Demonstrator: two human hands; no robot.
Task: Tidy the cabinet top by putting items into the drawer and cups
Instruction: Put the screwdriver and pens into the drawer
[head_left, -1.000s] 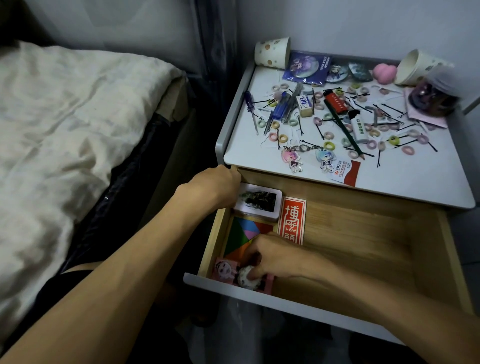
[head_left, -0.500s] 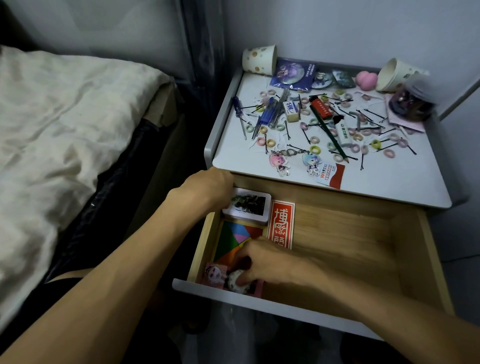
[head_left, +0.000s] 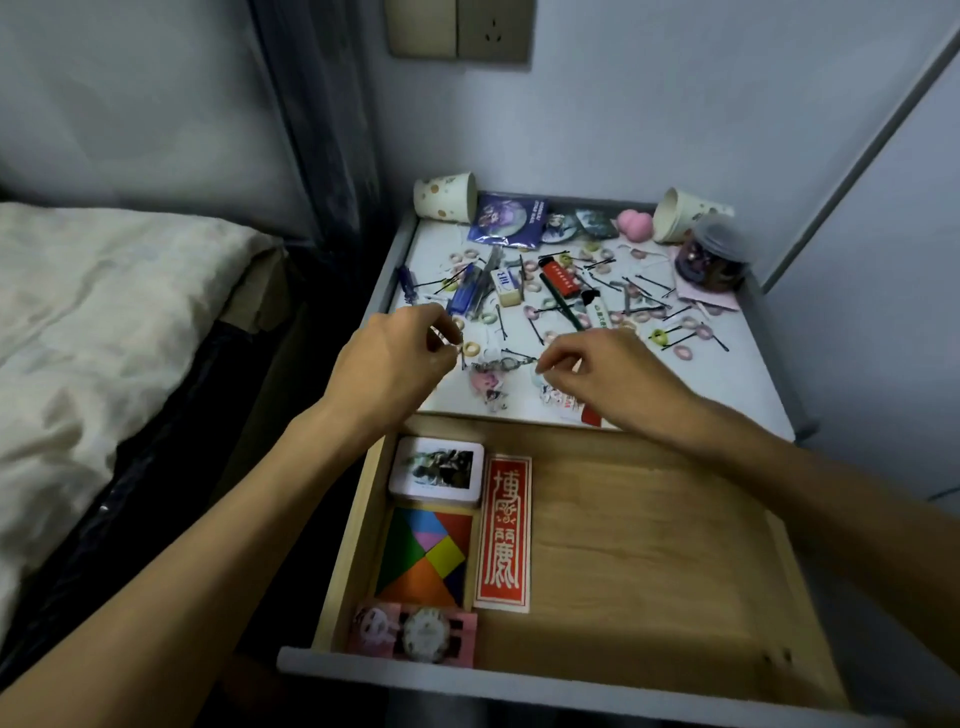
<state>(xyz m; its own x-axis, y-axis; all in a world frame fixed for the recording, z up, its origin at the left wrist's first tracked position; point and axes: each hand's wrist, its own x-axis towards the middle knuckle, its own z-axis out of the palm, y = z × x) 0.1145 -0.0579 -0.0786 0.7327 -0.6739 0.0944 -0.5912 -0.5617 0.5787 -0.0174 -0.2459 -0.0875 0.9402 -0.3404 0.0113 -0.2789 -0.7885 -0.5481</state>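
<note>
My left hand (head_left: 395, 358) and my right hand (head_left: 602, 371) hover over the front of the white cabinet top (head_left: 727, 384). The left fingers pinch at the chain of a pink keychain (head_left: 489, 385). The right fingers pinch at the ring of a blue keychain (head_left: 549, 392), which the hand partly hides. Two paper cups lie on their sides at the back, the left cup (head_left: 447, 197) and the right cup (head_left: 685, 213). Below, the wooden drawer (head_left: 649, 571) stands pulled out, with items along its left side.
Hair ties, hairpins, blue pens (head_left: 467, 296), an eraser, a red lighter (head_left: 561, 275), a green pencil, badges, a pink sponge (head_left: 635, 224) and a jar (head_left: 711, 257) litter the top. The drawer holds a white tin (head_left: 436, 470), a tangram (head_left: 423, 561), a red strip (head_left: 504, 530) and a pink watch card (head_left: 415, 634). A bed (head_left: 104, 338) lies left.
Both hands have left the drawer and risen to the cabinet top. The right hand let go of the pink watch card, which now lies at the drawer's front left corner.
</note>
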